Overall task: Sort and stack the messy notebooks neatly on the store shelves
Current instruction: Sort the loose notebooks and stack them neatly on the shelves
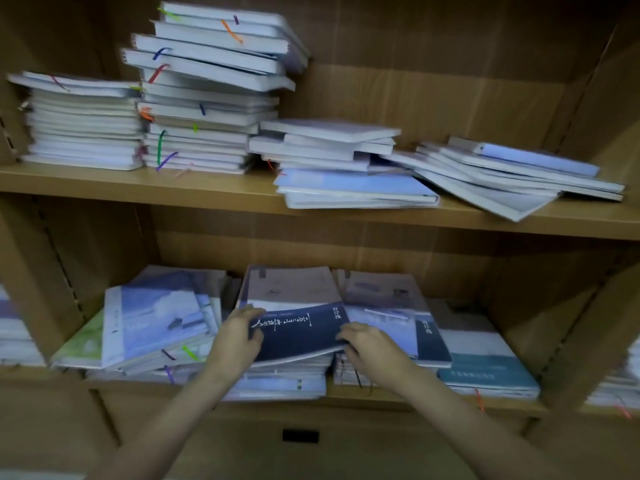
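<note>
A dark blue notebook [298, 336] with white handwriting lies on top of the middle pile on the lower shelf [398, 398]. My left hand [239, 336] grips its left edge, thumb on the cover. My right hand [372, 346] holds its right edge, fingers curled round the corner. Under it sits a beige notebook [291, 285]. Left of it a pile of pale blue notebooks [156, 320] leans askew. To the right lie more blue and teal notebooks [485, 368].
The upper shelf [138, 183] carries two tall white stacks [207, 91] with coloured ribbon markers at the left, and a low slumped heap [502, 174] at the right. Brown shelf walls close both sides. A dark label slot [300, 435] sits below.
</note>
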`<state>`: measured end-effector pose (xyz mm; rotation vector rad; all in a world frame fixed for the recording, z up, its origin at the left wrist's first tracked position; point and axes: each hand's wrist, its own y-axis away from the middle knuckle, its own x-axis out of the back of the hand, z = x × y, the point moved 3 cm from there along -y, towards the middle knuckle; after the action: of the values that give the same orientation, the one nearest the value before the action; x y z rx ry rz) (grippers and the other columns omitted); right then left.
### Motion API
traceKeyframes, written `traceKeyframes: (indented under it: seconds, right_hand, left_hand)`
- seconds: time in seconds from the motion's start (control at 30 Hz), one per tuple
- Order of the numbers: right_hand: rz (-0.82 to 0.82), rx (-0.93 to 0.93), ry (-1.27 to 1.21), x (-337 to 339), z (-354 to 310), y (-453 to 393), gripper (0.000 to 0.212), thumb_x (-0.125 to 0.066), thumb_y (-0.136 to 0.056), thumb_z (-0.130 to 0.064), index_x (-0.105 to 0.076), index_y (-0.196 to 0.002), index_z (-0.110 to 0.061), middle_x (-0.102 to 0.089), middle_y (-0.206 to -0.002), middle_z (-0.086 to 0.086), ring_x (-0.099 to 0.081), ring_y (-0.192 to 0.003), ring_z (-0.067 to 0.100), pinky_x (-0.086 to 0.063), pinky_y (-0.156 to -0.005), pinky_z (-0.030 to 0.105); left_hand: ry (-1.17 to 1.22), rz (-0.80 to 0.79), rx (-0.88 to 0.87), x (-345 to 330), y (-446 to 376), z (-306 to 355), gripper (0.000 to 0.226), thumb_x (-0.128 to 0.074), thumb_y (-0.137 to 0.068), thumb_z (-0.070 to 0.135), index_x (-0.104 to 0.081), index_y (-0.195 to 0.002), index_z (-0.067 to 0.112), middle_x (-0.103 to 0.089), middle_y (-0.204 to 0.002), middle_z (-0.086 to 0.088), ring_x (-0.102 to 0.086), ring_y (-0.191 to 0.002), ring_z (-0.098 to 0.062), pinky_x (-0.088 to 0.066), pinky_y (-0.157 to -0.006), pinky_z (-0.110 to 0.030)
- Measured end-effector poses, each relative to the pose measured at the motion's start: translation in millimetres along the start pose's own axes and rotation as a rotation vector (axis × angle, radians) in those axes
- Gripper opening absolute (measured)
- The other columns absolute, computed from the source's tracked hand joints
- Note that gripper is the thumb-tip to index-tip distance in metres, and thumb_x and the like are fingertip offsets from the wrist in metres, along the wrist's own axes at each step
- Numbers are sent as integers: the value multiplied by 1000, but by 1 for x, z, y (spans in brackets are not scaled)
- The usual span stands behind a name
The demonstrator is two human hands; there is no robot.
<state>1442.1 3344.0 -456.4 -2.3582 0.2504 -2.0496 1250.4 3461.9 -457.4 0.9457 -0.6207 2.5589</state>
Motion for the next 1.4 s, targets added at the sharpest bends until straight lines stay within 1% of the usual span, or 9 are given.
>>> traceKeyframes:
  seconds: [0.1,0.2,0.4,0.5,0.57,0.73,1.0,1.2,1.4]
  right_hand:
    - [331,-72,-41,41,9,21,23,-51,-94,-12,-65,-112,-12,-67,-106,3,-64,-94,20,-50,-76,29]
    - [745,-90,-34,95,19,60,11,-61,-85,-7,-70,-90,-10,-70,-75,3,-67,-63,18,-54,-53,31]
    - [1059,132,-52,192,5,96,25,-46,-89,-15,-68,-89,-2,-67,-81,4,-57,-76,4,-42,-72,5]
    - [935,70,-40,227,6,76,20,-58,-89,-17,-63,-107,-9,-63,-109,5,-55,-104,10,-43,-92,20]
    - [696,-15,39,239,17,55,35,-62,-89,-28,-55,-122,-16,-46,-136,3,-37,-129,18,-28,-105,27]
    - [288,-221,158,249,57,37,67,-63,-86,-43,-32,-143,-25,-21,-153,3,-24,-139,24,-26,-111,36]
    - [336,180,490,243,-3,2,50,-49,-94,-42,-42,-138,-20,-44,-140,3,-40,-129,21,-31,-103,32]
    - [365,241,656,229,-30,-23,45,-42,-96,-44,-43,-129,-13,-54,-125,8,-52,-116,29,-43,-79,39]
    - [367,313,600,250,-38,-27,33,-36,-100,-33,-48,-119,-9,-62,-113,12,-59,-103,35,-38,-70,37]
  left_hand:
    - [-70,206,-439,29,13,48,32,-44,-84,-2,-64,-108,3,-58,-117,-10,-54,-106,-19,-33,-92,-15]
    - [-162,378,-742,60,15,96,32,-39,-81,4,-61,-104,6,-55,-110,-7,-52,-98,-22,-40,-85,-29]
    - [-279,618,-1007,85,10,176,31,-47,-78,0,-58,-104,12,-51,-108,-4,-47,-96,-23,-30,-84,-31]
    - [-350,565,-881,90,-14,203,31,-44,-79,8,-61,-105,9,-57,-108,-10,-46,-101,-24,-31,-86,-33]
    - [-418,476,-791,90,-31,212,35,-40,-81,20,-61,-107,10,-58,-109,-10,-49,-103,-27,-36,-86,-36]
    - [-520,367,-762,84,-52,214,43,-40,-81,40,-64,-103,13,-58,-108,-12,-59,-93,-33,-48,-76,-40]
    - [-252,228,-747,108,-74,196,64,-30,-79,69,-54,-124,30,-42,-139,18,-25,-137,-8,-22,-108,-35]
    - [237,-221,-474,126,-93,182,61,-20,-74,83,-56,-111,51,-40,-127,41,-21,-122,27,-18,-105,-18]
    - [231,-331,-375,138,-102,194,96,-9,-62,90,-75,-96,28,-44,-132,34,-21,-132,12,-6,-108,-26]
